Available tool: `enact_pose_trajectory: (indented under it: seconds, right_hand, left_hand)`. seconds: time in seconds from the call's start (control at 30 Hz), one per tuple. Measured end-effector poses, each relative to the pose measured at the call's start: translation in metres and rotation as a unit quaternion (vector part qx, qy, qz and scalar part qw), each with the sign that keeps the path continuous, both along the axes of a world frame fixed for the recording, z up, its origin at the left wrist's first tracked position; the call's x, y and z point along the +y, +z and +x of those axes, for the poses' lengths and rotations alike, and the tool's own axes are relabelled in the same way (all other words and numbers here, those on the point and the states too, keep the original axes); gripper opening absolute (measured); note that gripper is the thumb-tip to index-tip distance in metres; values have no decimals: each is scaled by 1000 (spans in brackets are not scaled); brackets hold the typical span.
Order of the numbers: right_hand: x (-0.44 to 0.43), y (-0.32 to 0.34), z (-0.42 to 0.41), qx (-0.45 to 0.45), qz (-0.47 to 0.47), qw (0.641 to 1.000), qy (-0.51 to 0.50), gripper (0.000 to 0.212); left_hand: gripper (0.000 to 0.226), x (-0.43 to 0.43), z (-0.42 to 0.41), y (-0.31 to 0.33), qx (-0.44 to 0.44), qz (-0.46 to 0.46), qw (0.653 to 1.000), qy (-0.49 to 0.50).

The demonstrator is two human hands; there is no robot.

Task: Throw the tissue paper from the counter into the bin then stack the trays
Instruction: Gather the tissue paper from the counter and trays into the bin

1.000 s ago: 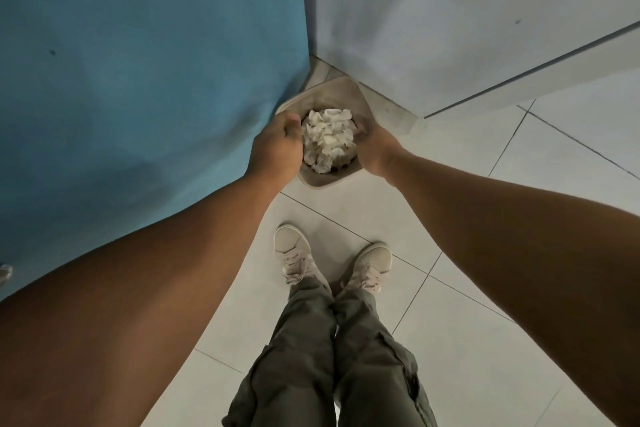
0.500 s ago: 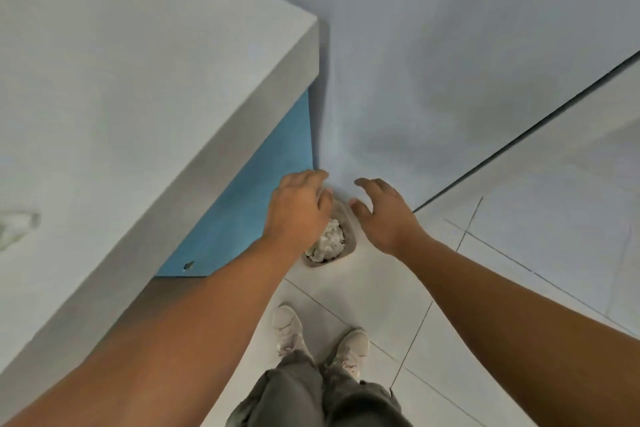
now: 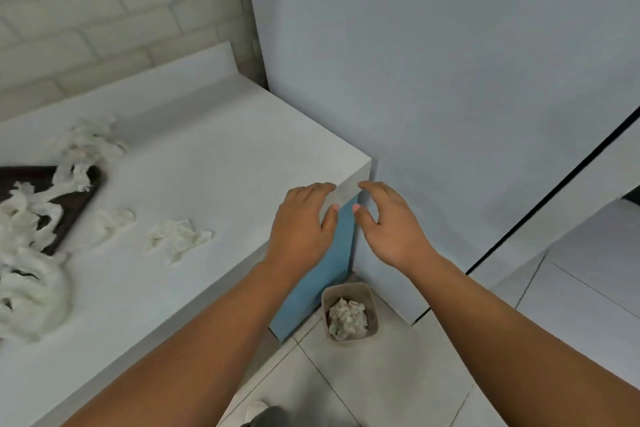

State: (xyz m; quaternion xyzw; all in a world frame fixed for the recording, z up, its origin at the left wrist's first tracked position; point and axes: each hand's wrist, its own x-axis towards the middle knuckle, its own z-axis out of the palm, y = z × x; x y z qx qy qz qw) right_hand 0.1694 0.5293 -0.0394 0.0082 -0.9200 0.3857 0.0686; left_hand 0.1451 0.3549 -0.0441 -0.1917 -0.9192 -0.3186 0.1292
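Crumpled white tissue (image 3: 178, 238) on smooth counter (image 3: 214, 156); more inside squarish beige bin (image 3: 349, 314)

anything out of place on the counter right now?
Yes. Crumpled tissue paper lies scattered over the counter, with more draped across the dark tray at left. The bin already holds some.

free: bare counter (image 3: 214, 156) at frame centre | blocked: tissue scraps (image 3: 176, 239) centre-left, dark tray (image 3: 74, 208) left edge, wall (image 3: 433, 80) at right
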Motion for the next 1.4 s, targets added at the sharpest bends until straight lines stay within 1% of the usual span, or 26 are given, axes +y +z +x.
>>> enact_pose_trajectory:
  seconds: [0.13, 0.23, 0.37, 0.53, 0.6, 0.7, 0.8, 0.87, 0.93, 0.97, 1.03, 1.1, 1.17, 1.23, 1.33, 1.4]
  right_hand:
    - [-44, 17, -6, 15, 15, 998, 59, 46]
    - [-81, 21, -9, 12, 39, 994, 103, 42]
    - [-134, 17, -14, -19, 70, 986, 147, 38]
    - [-203, 5, -22, -52, 88, 981, 167, 46]
    - [-230, -1, -25, -58, 95, 981, 159, 52]
    - [-267, -15, -30, -70, 114, 984, 120, 65]
    - [-296, -31, -32, -77, 146, 983, 77, 76]
    - [-310, -41, -33, -71, 170, 982, 40, 80]
    - [-318, -48, -35, -56, 190, 980, 2, 75]
    - [-321, -51, -36, -47, 201, 978, -12, 68]
    - [-324, -56, -39, -30, 218, 975, -21, 48]
    - [-324, -57, -42, -32, 209, 977, -6, 32]
    - [-323, -57, -47, -52, 194, 980, 6, 28]
    - [-322, -53, -52, -70, 157, 985, -6, 26]
    - [-326, -38, -56, -83, 30, 995, -37, 22]
    - [-333, -28, -60, -98, -58, 993, -35, 25]
  left_hand:
    - [37, -50, 5, 30, 12, -10, 999, 41]
    - [37, -95, 7, 36, 1, -24, 997, 72]
    - [35, -165, 4, 29, -26, -60, 992, 110]
    - [33, -252, -10, 3, -58, -112, 987, 100]
    - [36, -278, -16, -8, -69, -122, 986, 90]
    - [45, -305, -28, -24, -79, -139, 986, 40]
    - [48, -314, -38, -37, -82, -138, 987, -15]
    - [48, -314, -44, -42, -84, -129, 987, -35]
    - [47, -313, -50, -46, -76, -124, 988, -49]
    - [45, -313, -53, -47, -73, -122, 988, -56]
    - [37, -314, -59, -50, -70, -110, 989, -66]
    - [28, -317, -65, -52, -78, -96, 990, -69]
    - [21, -320, -72, -51, -92, -78, 990, -67]
    - [19, -323, -79, -48, -106, -57, 991, -61]
    - [15, -330, -87, -42, -126, -5, 991, -54]
    - [12, -331, -87, -36, -133, 41, 989, -59]
